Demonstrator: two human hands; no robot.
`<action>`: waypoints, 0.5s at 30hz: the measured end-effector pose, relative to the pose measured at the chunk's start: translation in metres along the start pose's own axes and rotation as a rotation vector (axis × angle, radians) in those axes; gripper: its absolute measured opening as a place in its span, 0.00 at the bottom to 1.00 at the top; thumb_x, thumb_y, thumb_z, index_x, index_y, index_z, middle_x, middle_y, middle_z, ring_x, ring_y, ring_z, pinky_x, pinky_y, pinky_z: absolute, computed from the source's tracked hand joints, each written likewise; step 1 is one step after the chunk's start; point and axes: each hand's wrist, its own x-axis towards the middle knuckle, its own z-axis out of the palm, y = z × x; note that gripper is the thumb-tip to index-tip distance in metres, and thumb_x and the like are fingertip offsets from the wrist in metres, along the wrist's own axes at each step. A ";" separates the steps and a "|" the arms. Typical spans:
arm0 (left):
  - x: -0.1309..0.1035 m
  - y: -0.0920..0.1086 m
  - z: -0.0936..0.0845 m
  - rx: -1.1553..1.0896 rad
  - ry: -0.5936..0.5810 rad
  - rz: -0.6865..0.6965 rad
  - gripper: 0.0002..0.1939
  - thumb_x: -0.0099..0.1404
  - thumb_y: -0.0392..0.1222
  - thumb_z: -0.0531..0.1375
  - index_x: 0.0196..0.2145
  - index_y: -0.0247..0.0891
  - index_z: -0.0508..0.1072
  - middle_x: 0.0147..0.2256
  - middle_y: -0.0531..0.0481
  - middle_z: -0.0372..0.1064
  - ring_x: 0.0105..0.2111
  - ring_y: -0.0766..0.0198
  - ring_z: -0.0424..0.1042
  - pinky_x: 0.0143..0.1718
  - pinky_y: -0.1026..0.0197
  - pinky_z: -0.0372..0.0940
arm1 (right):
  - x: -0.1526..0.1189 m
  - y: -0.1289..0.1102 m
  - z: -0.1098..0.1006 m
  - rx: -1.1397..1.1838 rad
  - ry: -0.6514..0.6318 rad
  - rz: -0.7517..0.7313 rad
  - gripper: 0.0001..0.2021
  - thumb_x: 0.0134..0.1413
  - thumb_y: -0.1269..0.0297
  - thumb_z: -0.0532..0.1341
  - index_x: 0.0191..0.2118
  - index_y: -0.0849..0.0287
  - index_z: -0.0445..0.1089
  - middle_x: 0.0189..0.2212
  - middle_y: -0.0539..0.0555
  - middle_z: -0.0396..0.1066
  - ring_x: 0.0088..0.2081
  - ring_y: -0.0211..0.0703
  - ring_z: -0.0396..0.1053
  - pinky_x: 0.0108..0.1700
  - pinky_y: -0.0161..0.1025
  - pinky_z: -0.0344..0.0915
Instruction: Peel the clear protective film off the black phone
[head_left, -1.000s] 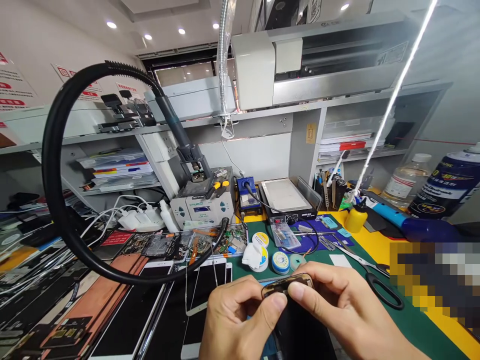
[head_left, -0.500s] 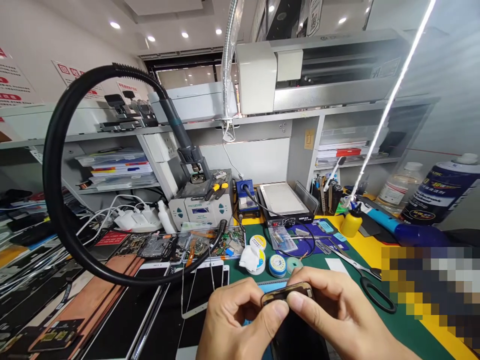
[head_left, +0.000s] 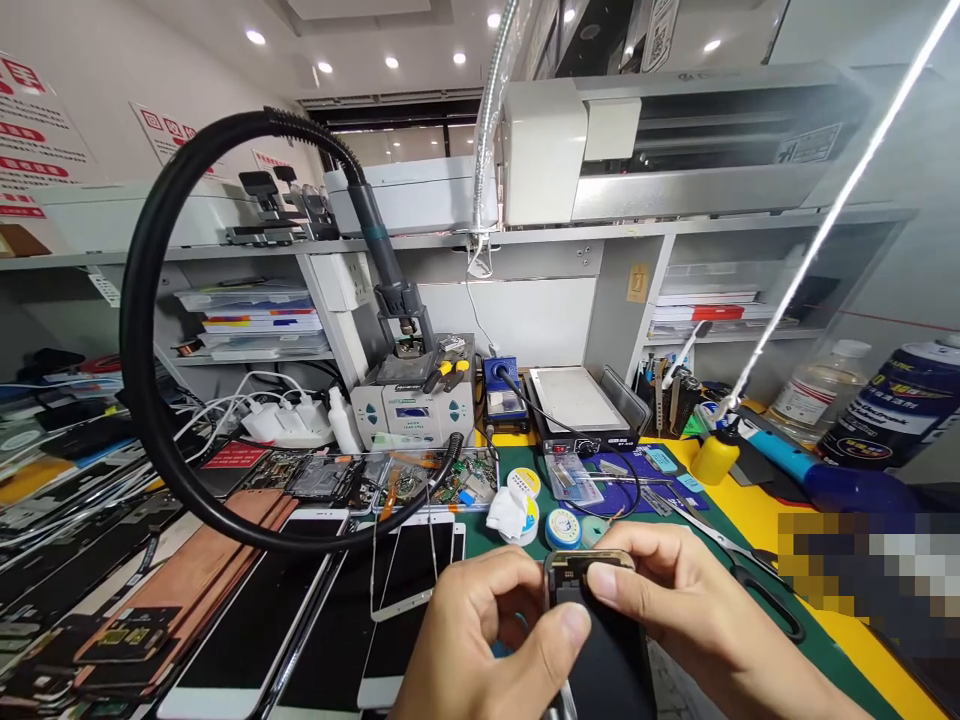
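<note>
A dark phone [head_left: 604, 645] with a gold-rimmed top edge is held upright over the green mat [head_left: 825, 650], its top end tilted toward me. My left hand [head_left: 487, 640] grips its left side, thumb lying across the lower face. On the right side my right hand [head_left: 690, 620] clasps it, thumb pressed near the top edge. The phone's lower part runs out of view at the bottom.
Phone screens and copper-coloured sheets [head_left: 247, 610] cover the bench at left. Behind stand a hot-air station [head_left: 416, 405] with a looping black hose [head_left: 150, 330], a heating plate [head_left: 577, 405], solder reels [head_left: 562, 528], scissors [head_left: 750, 570], a yellow bottle [head_left: 714, 455] and spray cans [head_left: 892, 410].
The phone has tipped up so more of its dark face shows, and both hands have shifted slightly right and up in the picture. My left thumb has slid lower on it.
</note>
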 end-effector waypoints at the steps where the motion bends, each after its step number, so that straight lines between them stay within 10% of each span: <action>1: 0.000 -0.001 -0.001 -0.001 -0.019 0.001 0.18 0.64 0.55 0.59 0.28 0.38 0.68 0.26 0.54 0.57 0.27 0.65 0.58 0.27 0.62 0.52 | 0.000 0.001 0.001 0.039 0.002 0.013 0.15 0.49 0.54 0.75 0.28 0.61 0.74 0.23 0.45 0.62 0.27 0.35 0.53 0.30 0.32 0.53; 8: 0.001 0.006 -0.010 0.144 0.000 0.059 0.23 0.68 0.51 0.56 0.19 0.41 0.54 0.23 0.57 0.48 0.24 0.66 0.50 0.25 0.58 0.47 | 0.002 0.001 -0.002 -0.072 0.070 0.060 0.15 0.44 0.55 0.77 0.28 0.61 0.77 0.22 0.45 0.67 0.26 0.34 0.59 0.28 0.30 0.58; 15: -0.001 0.001 -0.015 0.064 -0.038 -0.023 0.22 0.66 0.58 0.58 0.23 0.39 0.66 0.23 0.55 0.55 0.24 0.65 0.55 0.24 0.62 0.51 | -0.001 -0.009 -0.007 -0.209 -0.043 0.085 0.15 0.50 0.54 0.74 0.26 0.60 0.76 0.19 0.50 0.76 0.23 0.41 0.74 0.29 0.33 0.66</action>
